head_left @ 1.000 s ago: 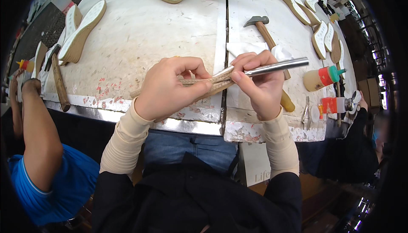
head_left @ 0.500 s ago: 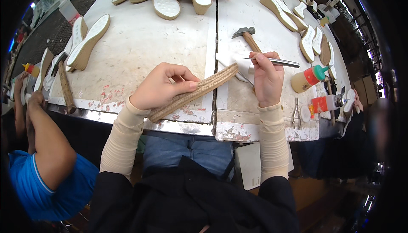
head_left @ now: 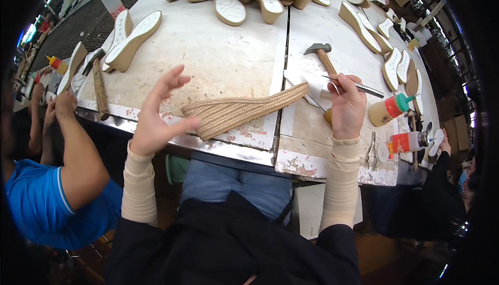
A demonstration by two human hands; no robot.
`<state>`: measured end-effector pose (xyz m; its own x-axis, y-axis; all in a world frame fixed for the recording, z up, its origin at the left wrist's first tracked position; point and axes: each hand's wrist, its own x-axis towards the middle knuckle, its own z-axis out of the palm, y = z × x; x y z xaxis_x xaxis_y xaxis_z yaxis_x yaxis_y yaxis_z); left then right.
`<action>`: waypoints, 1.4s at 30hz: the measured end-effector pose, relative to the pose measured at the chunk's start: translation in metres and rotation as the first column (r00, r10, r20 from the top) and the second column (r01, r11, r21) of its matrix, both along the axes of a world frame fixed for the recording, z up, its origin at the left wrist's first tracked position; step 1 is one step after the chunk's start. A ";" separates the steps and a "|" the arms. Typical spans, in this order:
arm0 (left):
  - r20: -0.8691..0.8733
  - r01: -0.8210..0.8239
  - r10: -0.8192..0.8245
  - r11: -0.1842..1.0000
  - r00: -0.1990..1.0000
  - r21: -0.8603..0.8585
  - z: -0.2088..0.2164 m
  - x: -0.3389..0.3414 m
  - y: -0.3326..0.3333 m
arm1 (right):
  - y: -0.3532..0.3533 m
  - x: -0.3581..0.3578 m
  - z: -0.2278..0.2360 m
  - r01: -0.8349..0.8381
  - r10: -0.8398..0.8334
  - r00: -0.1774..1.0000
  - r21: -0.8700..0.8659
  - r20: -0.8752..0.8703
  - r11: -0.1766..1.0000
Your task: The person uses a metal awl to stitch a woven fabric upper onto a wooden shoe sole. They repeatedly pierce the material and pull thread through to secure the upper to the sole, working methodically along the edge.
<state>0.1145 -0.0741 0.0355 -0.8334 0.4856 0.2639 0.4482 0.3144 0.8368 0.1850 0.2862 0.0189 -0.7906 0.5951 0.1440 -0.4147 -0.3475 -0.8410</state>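
A wedge shoe sole (head_left: 241, 112) wrapped in tan woven rope lies on its side at the table's near edge, thick heel end to the left. My left hand (head_left: 161, 113) is open beside that heel end, fingers spread and thumb close to it; whether the thumb touches cannot be seen. Between the fingers of my right hand (head_left: 347, 105) is a slim pointed metal tool (head_left: 370, 90), its thin tip pointing left above the table. Just beyond this hand lies a hammer (head_left: 325, 59) with a wooden handle. Below the sole's toe end, a yellow-handled tool (head_left: 327, 116) is partly hidden by my right hand.
To the right stand a green-capped glue bottle (head_left: 389, 109), a red-labelled bottle (head_left: 408, 142) and small pliers (head_left: 370, 150). White-topped wedge soles (head_left: 223, 1) are heaped at the back. Another hammer (head_left: 100, 90) lies left, near a co-worker's arm (head_left: 83, 134).
My left hand has let go of the wedge sole and moved left, fingers spreading. The sole now rests with its woven side showing. My right hand still holds the metal tool; the view has shifted.
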 end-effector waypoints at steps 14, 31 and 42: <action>-0.603 0.058 0.132 0.957 0.787 0.284 0.073 0.008 0.015 | 0.000 -0.002 -0.004 -0.009 0.008 1.000 0.074 0.019 0.997; -0.395 0.071 -0.196 0.948 0.897 -0.309 0.015 0.006 0.065 | -0.026 -0.001 0.004 -0.029 0.009 0.994 0.191 0.105 0.981; -0.496 -0.281 0.329 0.944 0.803 0.171 -0.033 0.007 0.067 | -0.047 -0.002 -0.009 -0.212 0.176 0.974 0.305 0.141 0.928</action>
